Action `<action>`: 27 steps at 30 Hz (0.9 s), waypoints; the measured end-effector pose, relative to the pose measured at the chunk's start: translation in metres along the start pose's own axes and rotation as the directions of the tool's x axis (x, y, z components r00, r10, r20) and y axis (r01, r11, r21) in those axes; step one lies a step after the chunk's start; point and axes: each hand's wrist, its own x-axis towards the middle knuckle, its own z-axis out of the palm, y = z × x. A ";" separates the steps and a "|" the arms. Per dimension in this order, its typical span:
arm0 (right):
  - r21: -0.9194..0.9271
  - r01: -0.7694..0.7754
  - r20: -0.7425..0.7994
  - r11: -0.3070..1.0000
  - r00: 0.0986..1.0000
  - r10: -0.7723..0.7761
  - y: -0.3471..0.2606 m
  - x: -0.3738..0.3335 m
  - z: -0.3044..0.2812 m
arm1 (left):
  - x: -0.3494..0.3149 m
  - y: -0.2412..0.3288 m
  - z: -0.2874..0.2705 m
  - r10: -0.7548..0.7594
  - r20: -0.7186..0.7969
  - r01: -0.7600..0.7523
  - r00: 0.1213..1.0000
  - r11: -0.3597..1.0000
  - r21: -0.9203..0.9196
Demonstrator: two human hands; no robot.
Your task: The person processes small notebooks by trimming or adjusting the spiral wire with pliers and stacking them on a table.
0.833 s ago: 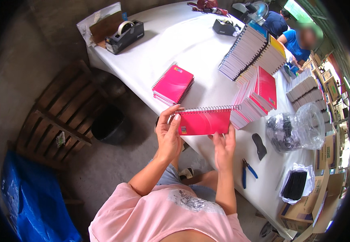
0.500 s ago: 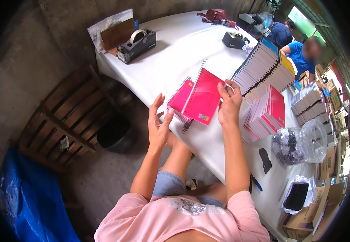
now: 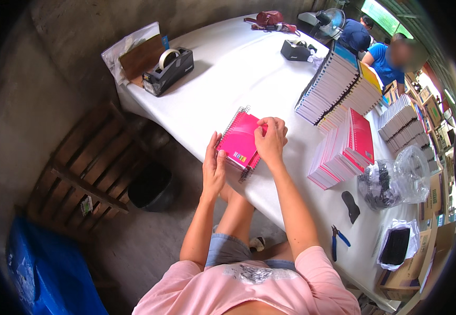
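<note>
A pink spiral notebook (image 3: pixel 240 137) lies on top of a small stack of spiral notebooks near the table's front edge. My left hand (image 3: pixel 214 167) rests at the stack's left corner, fingers stretched along the coil side and thumb by the front edge. With bent fingers, my right hand (image 3: pixel 271 139) grips the top notebook at its upper right edge; the fingertips are partly hidden. To the right, a taller pile of pink-covered notebooks (image 3: pixel 338 152) leans on the table.
Behind that pile rise tall stacks of coil-bound books (image 3: pixel 330 89). Tape dispensers (image 3: pixel 170 73), pliers (image 3: pixel 338 241), a bag of black coils (image 3: pixel 383 184) and a cardboard box (image 3: pixel 404 278) surround the white table (image 3: pixel 223 68). Two people work at the far right.
The pink notebook held tilted in my right hand has come down onto the stack. My right hand has moved left and lower, and my left hand now meets the stack's side.
</note>
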 end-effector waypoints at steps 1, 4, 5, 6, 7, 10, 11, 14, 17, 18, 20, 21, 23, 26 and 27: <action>0.068 0.062 -0.046 0.996 0.997 -0.059 0.010 0.000 0.008 | -0.001 -0.002 0.001 0.011 -0.013 -0.011 1.000 0.999 -0.039; 0.242 0.095 0.034 0.966 0.994 -0.107 0.020 0.006 0.010 | 0.000 -0.005 0.001 -0.008 0.049 0.008 0.999 1.000 0.001; 0.254 0.183 -0.062 0.950 0.983 -0.173 0.018 0.006 0.010 | -0.001 -0.003 0.002 -0.002 0.068 0.002 0.998 1.000 0.003; 0.250 0.175 -0.077 0.952 0.984 -0.160 0.016 0.006 0.009 | -0.001 0.000 0.004 0.028 0.037 -0.028 0.999 1.000 -0.007; 0.252 0.161 -0.027 0.954 0.987 -0.160 0.014 0.007 0.009 | -0.001 0.002 0.007 0.059 0.006 -0.059 0.998 0.998 -0.018; 0.351 0.115 0.034 0.929 0.990 -0.135 0.005 0.010 0.013 | 0.000 -0.008 0.006 0.036 -0.014 -0.037 0.999 0.996 -0.079; 0.375 0.101 0.050 0.921 0.990 -0.129 0.002 0.012 0.013 | 0.001 -0.004 0.009 0.052 -0.023 -0.053 0.998 0.998 -0.030; 0.356 0.070 0.047 0.932 0.995 -0.092 -0.001 0.014 0.010 | -0.001 -0.003 0.013 -0.004 -0.035 0.000 0.999 0.993 -0.122; 0.267 0.065 0.169 0.961 0.979 -0.113 0.001 0.017 0.008 | 0.002 -0.009 0.008 0.040 0.026 -0.037 0.999 0.992 -0.123; 0.213 0.070 0.200 0.975 0.973 -0.114 0.000 0.017 0.005 | 0.002 -0.011 0.008 0.040 0.032 -0.036 0.999 0.992 -0.121; 0.156 0.073 0.223 0.985 0.969 -0.107 -0.003 0.017 -0.006 | 0.005 -0.013 0.009 0.030 0.073 -0.019 0.997 0.989 -0.148; 0.106 0.250 0.073 0.962 0.963 -0.259 -0.005 0.014 -0.014 | 0.005 -0.013 0.010 0.035 0.083 -0.022 0.996 0.988 -0.150; -0.027 0.454 -0.161 0.891 0.877 -0.452 -0.017 0.010 -0.046 | -0.001 -0.012 0.009 0.115 -0.027 -0.117 0.993 0.989 -0.094; -0.192 0.361 -0.483 0.912 0.774 -0.408 -0.019 0.006 -0.136 | -0.006 -0.011 -0.017 0.064 -0.238 -0.078 0.969 0.996 -0.052; -0.126 0.282 -0.578 0.951 0.758 -0.301 0.003 0.012 -0.165 | -0.007 -0.004 -0.023 0.105 -0.303 -0.119 0.947 0.993 -0.028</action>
